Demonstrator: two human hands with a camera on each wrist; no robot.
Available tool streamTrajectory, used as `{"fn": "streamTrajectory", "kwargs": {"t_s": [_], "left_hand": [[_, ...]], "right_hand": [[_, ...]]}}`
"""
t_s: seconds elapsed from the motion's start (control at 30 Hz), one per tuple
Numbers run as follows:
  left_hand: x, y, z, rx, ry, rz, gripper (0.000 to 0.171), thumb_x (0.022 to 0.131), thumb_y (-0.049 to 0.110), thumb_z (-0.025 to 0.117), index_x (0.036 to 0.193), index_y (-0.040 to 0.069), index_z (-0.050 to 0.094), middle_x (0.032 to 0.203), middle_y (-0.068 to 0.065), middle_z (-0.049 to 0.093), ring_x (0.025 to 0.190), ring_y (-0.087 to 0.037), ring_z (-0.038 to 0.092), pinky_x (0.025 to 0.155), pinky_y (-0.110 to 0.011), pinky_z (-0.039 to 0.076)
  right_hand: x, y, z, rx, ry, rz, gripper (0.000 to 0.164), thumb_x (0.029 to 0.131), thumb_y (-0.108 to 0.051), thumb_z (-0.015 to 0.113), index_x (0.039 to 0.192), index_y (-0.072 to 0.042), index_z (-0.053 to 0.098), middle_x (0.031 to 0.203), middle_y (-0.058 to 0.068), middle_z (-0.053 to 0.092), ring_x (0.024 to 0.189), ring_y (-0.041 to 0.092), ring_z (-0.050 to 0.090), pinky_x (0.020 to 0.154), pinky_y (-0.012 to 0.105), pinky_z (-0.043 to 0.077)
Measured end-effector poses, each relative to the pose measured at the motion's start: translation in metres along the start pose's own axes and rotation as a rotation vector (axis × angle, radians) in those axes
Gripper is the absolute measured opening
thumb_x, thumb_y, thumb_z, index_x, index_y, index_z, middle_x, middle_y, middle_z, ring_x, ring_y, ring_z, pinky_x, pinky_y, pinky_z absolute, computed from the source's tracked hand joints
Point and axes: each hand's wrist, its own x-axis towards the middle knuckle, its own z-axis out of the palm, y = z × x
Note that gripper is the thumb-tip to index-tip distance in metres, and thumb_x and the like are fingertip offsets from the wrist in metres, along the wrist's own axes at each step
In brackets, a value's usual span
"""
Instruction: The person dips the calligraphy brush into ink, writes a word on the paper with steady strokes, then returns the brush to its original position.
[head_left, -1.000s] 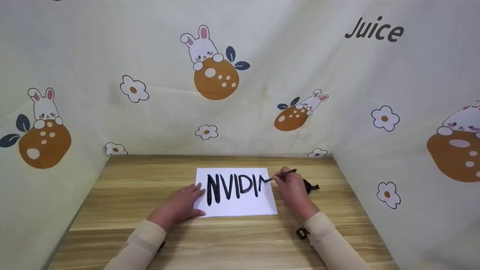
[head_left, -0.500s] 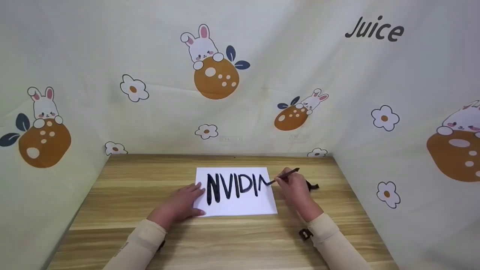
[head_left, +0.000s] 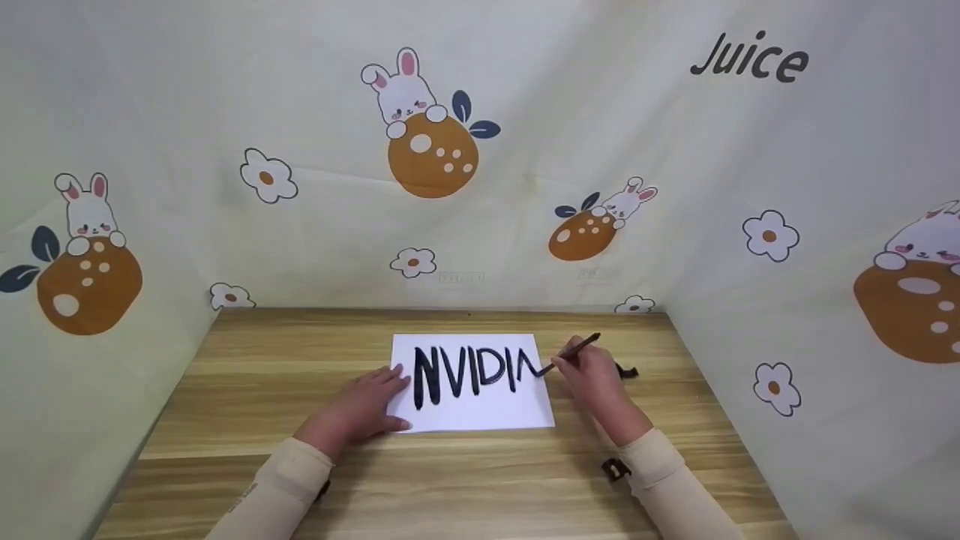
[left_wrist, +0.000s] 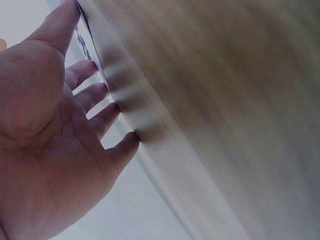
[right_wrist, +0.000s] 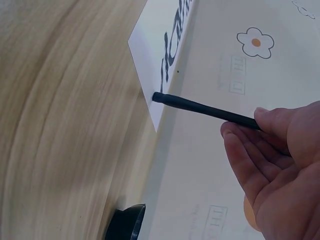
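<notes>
A white sheet of paper [head_left: 480, 414] lies on the wooden table, with large black letters reading "NVIDI" and part of a further letter. My left hand [head_left: 362, 403] rests at its left edge, fingers spread; in the left wrist view the fingertips [left_wrist: 131, 140] touch down along the edge. My right hand [head_left: 594, 381] pinches a slim black brush [right_wrist: 207, 109] between thumb and fingers. The brush slants down to the left, its dark tip on the paper near the right edge, at the end of the last slanting stroke.
Just behind my right hand stands a small black dish [right_wrist: 124, 224], mostly hidden in the head view. A pale cloth [head_left: 330, 225] printed with rabbits, oranges and flowers walls the wooden table [head_left: 480, 487] at the back and both sides.
My right hand has moved slightly right and toward me with the brush, lengthening the last letter's down-right stroke. The left hand and the paper have stayed in place.
</notes>
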Motion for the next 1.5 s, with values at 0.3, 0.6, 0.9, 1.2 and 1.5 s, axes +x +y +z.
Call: {"fn": "streamTrajectory", "kwargs": {"t_s": [0.3, 0.6, 0.9, 1.2, 1.5], "left_hand": [[-0.001, 0.0, -0.001, 0.008, 0.009, 0.009, 0.084, 0.098, 0.043, 0.085, 0.16, -0.002, 0.054, 0.173, -0.024, 0.041, 0.16, -0.051, 0.035, 0.125, -0.073, 0.032], [0.0, -0.002, 0.0, 0.019, 0.001, 0.009, 0.083, 0.098, 0.044, 0.084, 0.161, -0.002, 0.053, 0.173, -0.024, 0.04, 0.161, -0.05, 0.034, 0.126, -0.072, 0.031], [0.0, -0.001, 0.0, 0.017, -0.001, -0.005, 0.084, 0.099, 0.046, 0.083, 0.162, 0.0, 0.053, 0.174, -0.023, 0.039, 0.161, -0.05, 0.033, 0.126, -0.073, 0.03], [-0.002, 0.001, -0.002, 0.004, -0.007, -0.011, 0.084, 0.099, 0.046, 0.083, 0.163, 0.0, 0.051, 0.175, -0.023, 0.037, 0.162, -0.049, 0.031, 0.127, -0.072, 0.028], [-0.002, 0.001, -0.001, 0.025, 0.038, 0.053, 0.083, 0.097, 0.042, 0.086, 0.157, -0.006, 0.056, 0.169, -0.028, 0.045, 0.157, -0.052, 0.04, 0.124, -0.069, 0.037]], "right_hand": [[-0.002, -0.002, -0.003, -0.024, -0.018, -0.01, 0.019, 0.098, -0.009, 0.084, 0.089, -0.013, 0.067, 0.078, -0.001, 0.072, 0.071, 0.016, 0.064, 0.069, 0.04, 0.057], [-0.004, -0.003, -0.006, -0.018, -0.026, 0.006, 0.018, 0.098, -0.007, 0.084, 0.088, -0.011, 0.07, 0.079, 0.0, 0.073, 0.071, 0.016, 0.067, 0.068, 0.04, 0.06], [-0.005, -0.015, -0.015, 0.02, -0.031, 0.023, 0.015, 0.1, -0.01, 0.083, 0.09, -0.01, 0.072, 0.078, -0.001, 0.071, 0.068, 0.014, 0.063, 0.065, 0.035, 0.057], [0.0, -0.022, -0.014, 0.062, 0.026, 0.001, 0.008, 0.101, -0.01, 0.082, 0.098, -0.008, 0.075, 0.085, 0.001, 0.075, 0.072, 0.015, 0.066, 0.065, 0.033, 0.059], [0.0, -0.019, 0.001, 0.096, 0.005, -0.009, 0.006, 0.103, -0.01, 0.079, 0.104, -0.006, 0.075, 0.099, 0.003, 0.08, 0.093, 0.022, 0.078, 0.085, 0.043, 0.066]]}}
